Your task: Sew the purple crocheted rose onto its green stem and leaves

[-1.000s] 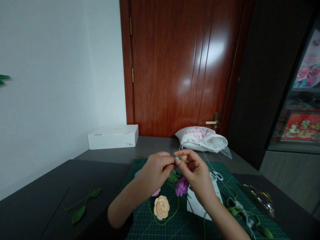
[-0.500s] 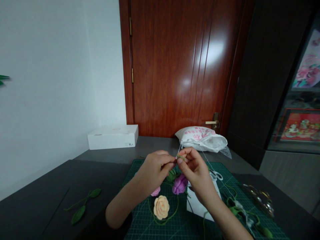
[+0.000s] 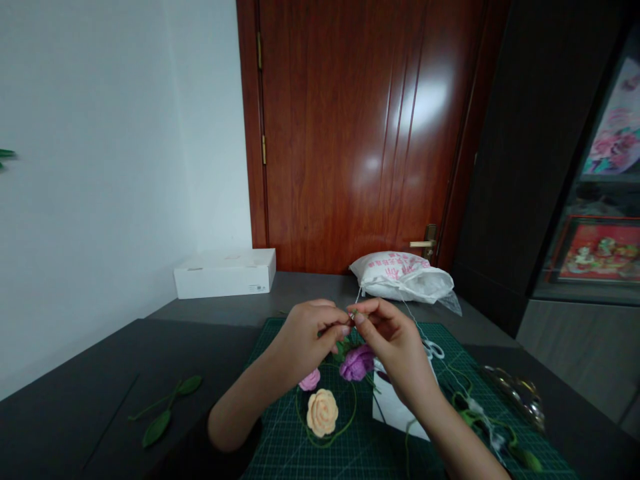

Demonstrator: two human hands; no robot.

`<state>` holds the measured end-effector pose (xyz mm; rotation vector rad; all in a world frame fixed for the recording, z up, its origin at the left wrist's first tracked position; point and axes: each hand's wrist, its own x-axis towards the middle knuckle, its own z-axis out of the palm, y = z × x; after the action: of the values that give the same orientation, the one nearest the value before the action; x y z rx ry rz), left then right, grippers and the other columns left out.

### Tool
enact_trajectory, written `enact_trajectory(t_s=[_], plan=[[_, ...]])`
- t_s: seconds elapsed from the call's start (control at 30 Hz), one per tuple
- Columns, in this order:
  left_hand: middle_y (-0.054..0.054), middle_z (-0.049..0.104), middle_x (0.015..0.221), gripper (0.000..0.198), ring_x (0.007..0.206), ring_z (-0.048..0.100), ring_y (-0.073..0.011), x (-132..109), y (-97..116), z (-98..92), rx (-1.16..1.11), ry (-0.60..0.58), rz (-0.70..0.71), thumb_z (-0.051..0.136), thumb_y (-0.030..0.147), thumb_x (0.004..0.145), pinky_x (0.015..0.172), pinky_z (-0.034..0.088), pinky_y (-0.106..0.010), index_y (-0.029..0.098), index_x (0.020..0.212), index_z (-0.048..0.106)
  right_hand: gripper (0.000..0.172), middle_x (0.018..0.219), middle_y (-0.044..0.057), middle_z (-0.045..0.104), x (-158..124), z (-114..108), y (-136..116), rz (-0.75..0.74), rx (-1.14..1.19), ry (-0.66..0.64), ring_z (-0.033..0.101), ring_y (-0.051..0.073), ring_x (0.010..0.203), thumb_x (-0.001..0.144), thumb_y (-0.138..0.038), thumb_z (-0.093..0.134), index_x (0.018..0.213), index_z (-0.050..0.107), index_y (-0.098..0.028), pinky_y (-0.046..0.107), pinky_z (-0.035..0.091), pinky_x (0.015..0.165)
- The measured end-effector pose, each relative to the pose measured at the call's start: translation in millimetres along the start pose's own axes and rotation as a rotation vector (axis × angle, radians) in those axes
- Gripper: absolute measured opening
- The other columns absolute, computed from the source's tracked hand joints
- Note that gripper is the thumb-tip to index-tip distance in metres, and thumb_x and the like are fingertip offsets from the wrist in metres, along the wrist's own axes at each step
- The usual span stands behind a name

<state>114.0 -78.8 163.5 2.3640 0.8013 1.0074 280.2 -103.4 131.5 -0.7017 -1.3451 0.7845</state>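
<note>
Close together above the cutting mat, my two hands meet at the fingertips. My right hand pinches a small bit of green yarn. The fingers of my left hand are pinched against the same spot; what lies between them is too small to make out. A white thread reaches this spot from behind. Just beneath the fingers is a purple crocheted flower with green leaves; whether its stem is held is hidden. Nearer me lie a pink flower and a cream rose.
White-handled scissors and a white sheet lie by my right hand. Green yarn pieces and a shiny metallic object are farther right. A white bag and white box stand behind; a leafy stem lies left.
My right fingers have closed in toward the left fingertips, covering more of the green bit. The purple flower has tilted and shifted slightly up and left.
</note>
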Motion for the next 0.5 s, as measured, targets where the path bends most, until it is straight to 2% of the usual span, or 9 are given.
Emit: enact_trajectory(t_s=[0.33, 0.4, 0.5], plan=[[0.002, 0.055, 0.072, 0.015, 0.052, 0.059, -0.0087, -0.6, 3.5, 2.3, -0.03, 0.03, 0.008, 0.054, 0.01, 0.083, 0.049, 0.05, -0.019, 0.015, 0.075, 0.066, 0.017, 0.075, 0.003, 0.07, 0.0, 2.2, -4.4, -0.017, -0.033, 0.034, 0.065, 0.018, 0.071, 0.08, -0.037, 0.074, 0.081, 0.071, -0.02, 0.028, 0.052, 0.065], [0.002, 0.058, 0.071, 0.012, 0.054, 0.059, -0.0103, -0.9, 2.7, 3.5, -0.034, 0.049, 0.003, 0.056, 0.008, 0.081, 0.052, 0.05, -0.021, 0.015, 0.084, 0.065, 0.018, 0.074, 0.003, 0.069, 0.2, 2.3, -5.1, -0.016, -0.038, 0.039, 0.065, 0.018, 0.069, 0.08, -0.038, 0.074, 0.08, 0.07, -0.02, 0.028, 0.052, 0.064], [0.002, 0.066, 0.073, 0.03, 0.068, 0.064, -0.0151, -1.3, 2.9, 3.0, 0.01, 0.076, 0.035, 0.059, 0.006, 0.08, 0.064, 0.053, -0.026, 0.017, 0.108, 0.062, 0.019, 0.074, 0.003, 0.069, 0.9, 2.3, -4.3, -0.021, -0.037, 0.049, 0.064, 0.017, 0.068, 0.079, -0.038, 0.075, 0.078, 0.069, -0.02, 0.028, 0.051, 0.062]])
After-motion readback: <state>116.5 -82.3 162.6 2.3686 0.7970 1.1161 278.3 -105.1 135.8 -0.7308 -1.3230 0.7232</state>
